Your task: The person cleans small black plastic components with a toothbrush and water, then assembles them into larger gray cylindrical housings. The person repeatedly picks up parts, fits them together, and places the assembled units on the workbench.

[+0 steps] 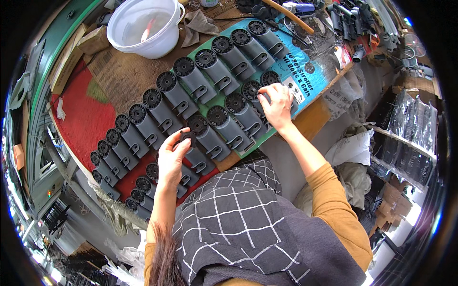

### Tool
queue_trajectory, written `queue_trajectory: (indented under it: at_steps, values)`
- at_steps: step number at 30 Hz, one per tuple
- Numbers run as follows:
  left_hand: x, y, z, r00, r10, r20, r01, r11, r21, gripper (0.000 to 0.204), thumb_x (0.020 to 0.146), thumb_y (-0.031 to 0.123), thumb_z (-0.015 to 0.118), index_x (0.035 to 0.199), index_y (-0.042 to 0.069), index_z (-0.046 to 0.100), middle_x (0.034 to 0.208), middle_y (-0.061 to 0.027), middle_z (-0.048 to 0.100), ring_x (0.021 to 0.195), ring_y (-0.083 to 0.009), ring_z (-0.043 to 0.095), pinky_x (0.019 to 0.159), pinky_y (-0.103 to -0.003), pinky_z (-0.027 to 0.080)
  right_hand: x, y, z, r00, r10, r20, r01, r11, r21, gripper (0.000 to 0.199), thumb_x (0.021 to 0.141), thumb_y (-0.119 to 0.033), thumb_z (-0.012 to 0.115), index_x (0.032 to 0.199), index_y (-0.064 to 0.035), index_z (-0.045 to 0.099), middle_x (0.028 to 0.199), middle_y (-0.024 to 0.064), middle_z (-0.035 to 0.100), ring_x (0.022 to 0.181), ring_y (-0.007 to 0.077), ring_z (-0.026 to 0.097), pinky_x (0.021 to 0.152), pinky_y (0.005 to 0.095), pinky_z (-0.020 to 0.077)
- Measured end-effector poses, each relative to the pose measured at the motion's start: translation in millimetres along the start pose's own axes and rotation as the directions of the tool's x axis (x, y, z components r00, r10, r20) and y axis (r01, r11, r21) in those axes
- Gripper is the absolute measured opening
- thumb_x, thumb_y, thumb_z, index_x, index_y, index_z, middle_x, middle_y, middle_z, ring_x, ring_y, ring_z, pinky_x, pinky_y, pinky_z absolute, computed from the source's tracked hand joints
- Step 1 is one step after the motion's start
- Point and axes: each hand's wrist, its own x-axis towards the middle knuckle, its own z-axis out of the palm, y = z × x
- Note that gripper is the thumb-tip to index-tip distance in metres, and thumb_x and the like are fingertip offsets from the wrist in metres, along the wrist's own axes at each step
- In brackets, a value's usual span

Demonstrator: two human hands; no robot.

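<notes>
Grey plastic housings (194, 85) with black round ends lie in two slanting rows on the work table. Between the thumb and fingers of my left hand (172, 159) is a small black round plastic part (189, 138), above the near row. My right hand (278, 107) is at the right end of that row. Its fingers are bent and pinched together by the black round end of a housing (251, 89). What those fingertips hold, if anything, is hidden. My left forearm covers part of the housings at the lower left.
A white bucket (138, 29) with a reddish object inside stands at the table's far side, beside a grey cloth (199, 27). Grey tubes (344, 19) are piled at the far right. Wrapped dark goods (410, 136) sit on a shelf at the right.
</notes>
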Motion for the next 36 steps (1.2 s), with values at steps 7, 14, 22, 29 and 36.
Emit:
queue_trajectory:
  at_steps: [7, 14, 22, 29, 36]
  values:
    - [0, 2, -1, 0.999, 0.015, -0.033, -0.017, 0.998, -0.062, 0.031, 0.086, 0.002, 0.065, 0.117, 0.003, 0.063, 0.1, -0.0009, 0.065, 0.086, -0.0062, 0.061, 0.08, -0.02, 0.05, 13, 22, 13, 0.924, -0.353, 0.148, 0.38, 0.896, -0.23, 0.014, 0.079, -0.012, 0.064, 0.092, -0.0136, 0.067, 0.095, -0.0012, 0.058, 0.094, 0.019, 0.053, 0.082, 0.0359, 0.0356]
    - [5, 1, -3, 1.0, 0.015, -0.011, -0.015, 0.998, -0.053, 0.031, 0.088, 0.004, 0.063, 0.12, 0.005, 0.061, 0.104, -0.0006, 0.065, 0.089, -0.0077, 0.062, 0.079, -0.021, 0.05, -6, 27, 13, 0.895, -0.317, 0.315, 0.393, 0.894, -0.218, 0.03, 0.083, -0.016, 0.062, 0.112, -0.0133, 0.066, 0.126, -0.0015, 0.06, 0.119, 0.0202, 0.05, 0.101, 0.0372, 0.0307]
    - [12, 12, 27, 0.997, 0.014, 0.073, -0.015, 1.0, 0.018, 0.033, 0.089, 0.006, 0.064, 0.121, 0.004, 0.061, 0.108, -0.0017, 0.065, 0.093, -0.0082, 0.061, 0.084, -0.021, 0.048, -9, -17, -8, 0.958, -0.153, 0.242, 0.144, 0.988, 0.052, 0.026, 0.083, -0.026, 0.066, 0.105, -0.0116, 0.069, 0.103, 0.0014, 0.066, 0.103, 0.022, 0.055, 0.092, 0.0402, 0.0373]
    - [33, 4, 81, 0.963, 0.103, 0.249, -0.099, 0.995, -0.029, 0.035, 0.085, 0.004, 0.068, 0.119, 0.002, 0.059, 0.117, -0.0054, 0.06, 0.1, -0.0137, 0.06, 0.089, -0.027, 0.048, -29, -74, -19, 0.787, 0.204, 0.583, -0.617, 0.206, 0.76, 0.019, 0.086, -0.013, 0.069, 0.1, 0.0006, 0.067, 0.09, 0.0029, 0.065, 0.085, 0.0098, 0.06, 0.077, 0.0236, 0.0484]
    - [42, -8, 101, 0.95, 0.12, 0.289, -0.169, 0.974, 0.153, 0.049, 0.083, 0.007, 0.069, 0.129, 0.006, 0.051, 0.127, -0.0065, 0.052, 0.11, -0.0175, 0.052, 0.095, -0.03, 0.044, -24, -42, -28, 0.775, 0.308, 0.552, -0.631, 0.337, 0.698, 0.017, 0.084, -0.01, 0.069, 0.097, -0.0016, 0.064, 0.085, 0.0012, 0.063, 0.077, 0.0083, 0.058, 0.07, 0.0228, 0.0479]
